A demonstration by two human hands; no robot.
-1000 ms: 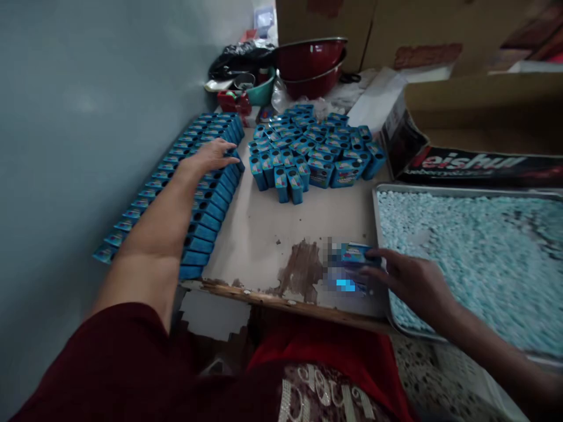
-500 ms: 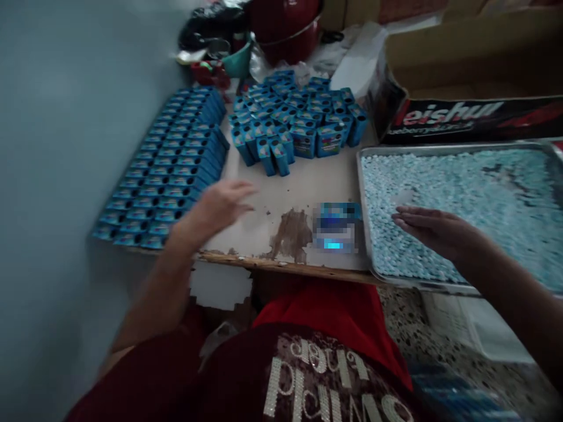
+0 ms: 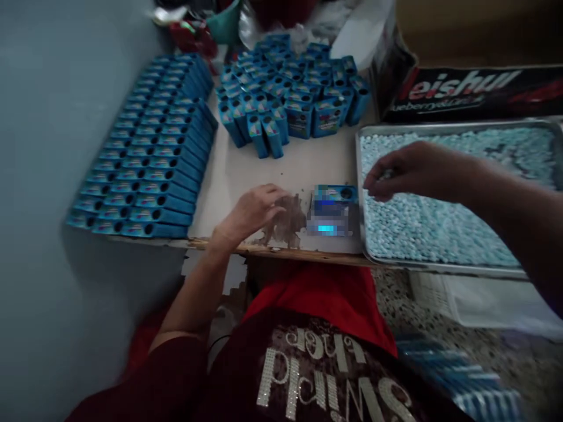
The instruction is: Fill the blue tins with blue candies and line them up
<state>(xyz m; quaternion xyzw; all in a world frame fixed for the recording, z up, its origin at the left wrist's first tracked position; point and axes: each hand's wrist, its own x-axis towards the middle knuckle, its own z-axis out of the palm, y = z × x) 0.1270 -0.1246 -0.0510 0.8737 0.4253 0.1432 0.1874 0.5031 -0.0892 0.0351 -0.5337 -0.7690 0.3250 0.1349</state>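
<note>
My left hand (image 3: pixel 259 208) hovers over or rests on the tabletop, left of a small scale (image 3: pixel 328 223) with a lit, pixelated display. Its fingers are loosely bent and apart, with nothing in them. On the scale a blue box (image 3: pixel 336 192) with a dark round opening faces up. My right hand (image 3: pixel 391 173) is above the left end of a metal tray (image 3: pixel 363 234) filled with small pale-blue pieces (image 3: pixel 431 234). Its fingers curl together toward the thumb; what they pinch is too small and blurred to name.
Tight rows of blue boxes (image 3: pixel 141 158) stand along the wall at left. More blue boxes (image 3: pixel 290 88) cluster loosely at the back. A large cardboard carton (image 3: pixel 475 94) stands behind the tray. The wooden table edge (image 3: pixel 308 255) runs in front of me.
My left hand has moved right from the box rows toward the scale. My right hand has lifted from the pieces and shifted to the tray's left end, its fingers now curled. The view has tipped down.
</note>
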